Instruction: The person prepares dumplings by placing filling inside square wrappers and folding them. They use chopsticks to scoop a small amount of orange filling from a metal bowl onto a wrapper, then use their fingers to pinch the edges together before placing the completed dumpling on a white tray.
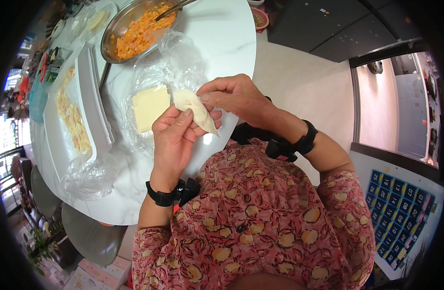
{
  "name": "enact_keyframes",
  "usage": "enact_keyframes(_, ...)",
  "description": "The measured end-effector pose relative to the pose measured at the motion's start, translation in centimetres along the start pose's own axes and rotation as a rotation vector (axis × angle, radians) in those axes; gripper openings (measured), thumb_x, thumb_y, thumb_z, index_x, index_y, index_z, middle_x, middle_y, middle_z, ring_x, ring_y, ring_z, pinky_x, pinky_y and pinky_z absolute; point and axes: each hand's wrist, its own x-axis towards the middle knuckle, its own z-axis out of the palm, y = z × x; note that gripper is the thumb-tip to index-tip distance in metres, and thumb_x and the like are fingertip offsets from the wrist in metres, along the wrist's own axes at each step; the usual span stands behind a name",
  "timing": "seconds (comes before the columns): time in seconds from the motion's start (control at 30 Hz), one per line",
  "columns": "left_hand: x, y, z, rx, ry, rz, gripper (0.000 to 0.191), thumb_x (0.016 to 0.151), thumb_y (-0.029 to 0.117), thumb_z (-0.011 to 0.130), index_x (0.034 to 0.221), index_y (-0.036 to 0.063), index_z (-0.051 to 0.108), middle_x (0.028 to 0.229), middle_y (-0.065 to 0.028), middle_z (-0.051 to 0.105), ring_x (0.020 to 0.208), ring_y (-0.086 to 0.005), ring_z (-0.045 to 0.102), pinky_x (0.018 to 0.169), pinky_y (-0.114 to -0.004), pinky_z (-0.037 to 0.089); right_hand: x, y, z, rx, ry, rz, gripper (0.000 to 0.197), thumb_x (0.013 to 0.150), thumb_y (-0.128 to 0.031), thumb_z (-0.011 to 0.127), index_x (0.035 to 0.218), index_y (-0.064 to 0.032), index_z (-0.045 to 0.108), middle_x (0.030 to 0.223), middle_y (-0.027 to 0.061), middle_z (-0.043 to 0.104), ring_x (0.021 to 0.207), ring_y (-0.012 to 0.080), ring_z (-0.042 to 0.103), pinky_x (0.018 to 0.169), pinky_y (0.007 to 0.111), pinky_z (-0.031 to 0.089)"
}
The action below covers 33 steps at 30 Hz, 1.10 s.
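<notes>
A folded dough wrapper [196, 110] lies across the fingers of my left hand [178, 127], with the thumb pressing on its near side. My right hand [236, 96] pinches the wrapper's right edge between thumb and fingertips. Just left of my hands, a stack of square, pale yellow dough wrappers [149, 108] rests on a clear plastic bag [174, 61]. Beyond them stands a steel bowl [106, 43] of orange, chopped filling [144, 34], and a metal utensil [171, 10] leans in it.
On the left of the round white marble-look table [222, 40], a long white tray [95, 108] holds folded pieces of dough [75, 119] near crumpled plastic. Jars and bags crowd the far left. A grey chair [95, 232] stands by the table's edge.
</notes>
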Motion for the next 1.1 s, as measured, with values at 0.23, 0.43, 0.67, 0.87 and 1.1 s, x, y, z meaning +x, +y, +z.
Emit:
enact_keyframes(0.23,-0.1,-0.5,0.0,0.095,0.057,0.018,0.025,0.093,0.006,0.04,0.11,-0.0108,0.047,0.1,-0.02,0.059,0.088,-0.0306,0.062,0.078,-0.043,0.054,-0.5,0.5,1.2,-0.183,0.084,-0.112,0.014,0.08,-0.005,0.06,0.088,0.0063,0.062,0.073,0.0063,0.063,0.058,0.0048,0.056,0.049,0.019,0.045)
enact_keyframes(0.43,0.0,-0.8,-0.3,0.142,0.141,0.064,0.021,0.091,0.004,0.043,0.104,-0.01,0.052,0.087,-0.0148,0.061,0.074,-0.0213,0.063,0.068,-0.035,0.056,-0.5,1.6,1.7,-0.456,0.191,-0.386,0.007,0.078,-0.003,0.06,0.081,0.0026,0.062,0.07,0.0052,0.06,0.056,0.0066,0.056,0.047,0.02,0.044)
enact_keyframes(0.67,0.1,-0.9,-0.4,0.211,0.255,0.097,0.014,0.087,0.0,0.05,0.09,-0.0092,0.059,0.076,-0.0089,0.061,0.062,-0.0106,0.058,0.055,-0.024,0.054,-0.1,1.5,2.1,-0.956,0.265,-0.882,0.012,0.065,-0.012,0.065,0.073,-0.0062,0.057,0.071,0.0058,0.052,0.06,0.0208,0.053,0.049,0.031,0.042)
enact_keyframes(0.87,0.0,-0.5,-0.2,0.094,0.258,0.072,0.014,0.087,0.001,0.05,0.09,-0.0091,0.06,0.075,-0.0078,0.06,0.06,-0.0102,0.056,0.057,-0.026,0.055,-0.1,1.4,2.1,-1.063,0.215,-1.008,0.022,0.061,-0.016,0.069,0.072,-0.0053,0.053,0.072,0.0053,0.049,0.063,0.0197,0.051,0.05,0.029,0.041)
enact_keyframes(1.1,-0.1,-0.6,-0.7,0.17,0.166,0.118,0.016,0.088,0.003,0.049,0.09,-0.0101,0.059,0.077,-0.0102,0.061,0.064,-0.0129,0.059,0.058,-0.028,0.056,-0.2,1.8,2.0,-0.964,0.203,-0.858,0.011,0.068,-0.008,0.063,0.077,-0.005,0.057,0.073,0.0068,0.051,0.06,0.0206,0.053,0.049,0.029,0.042)
